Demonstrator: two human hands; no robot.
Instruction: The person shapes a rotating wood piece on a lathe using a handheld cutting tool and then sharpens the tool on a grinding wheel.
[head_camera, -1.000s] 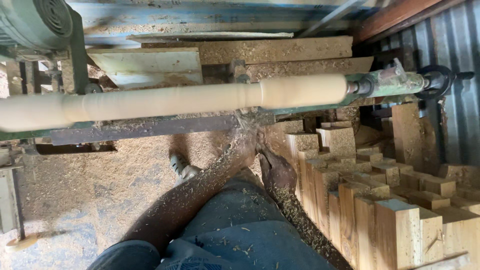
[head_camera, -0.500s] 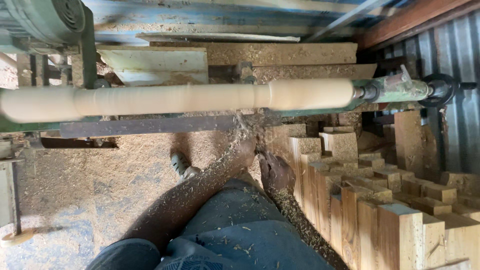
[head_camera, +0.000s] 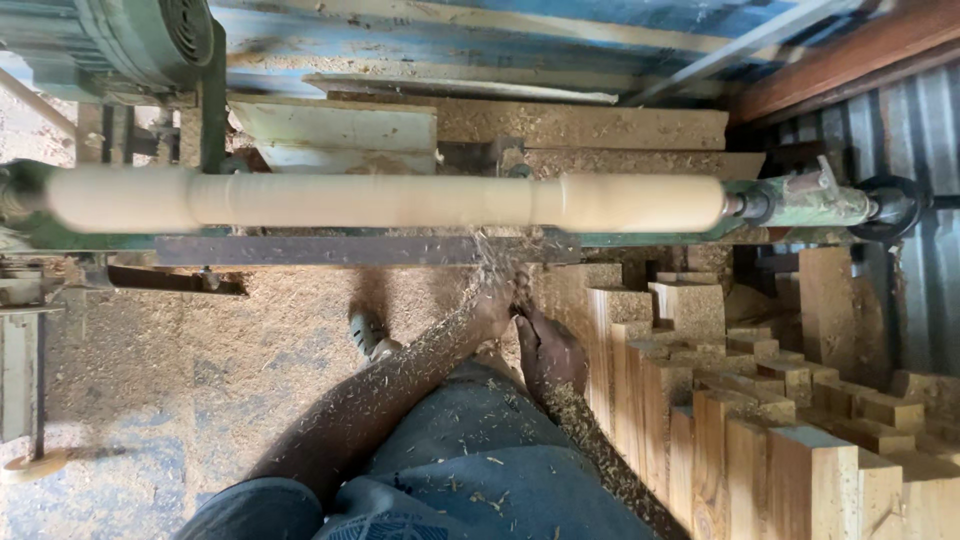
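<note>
A long pale wooden spindle (head_camera: 380, 200) spins blurred on a green lathe, held at the right by the tailstock (head_camera: 810, 203). My left hand (head_camera: 493, 308) is just under the flat metal tool rest (head_camera: 340, 250), fingers curled around the front of a turning tool that is mostly hidden. My right hand (head_camera: 548, 352) grips the same tool right behind it, close to my body. Wood shavings (head_camera: 490, 255) spray down from the spindle above my hands. Both forearms are coated in sawdust.
A green motor housing (head_camera: 140, 40) sits at the top left. Stacks of square-cut wooden blocks (head_camera: 760, 420) fill the right side beside a corrugated metal wall (head_camera: 920, 150). Sawdust covers the floor (head_camera: 150, 370). My foot (head_camera: 368, 335) stands under the lathe.
The view has slid a little, so the spindle sits further right and lower. My hands stay at the same spot on the rest, and shavings keep flying.
</note>
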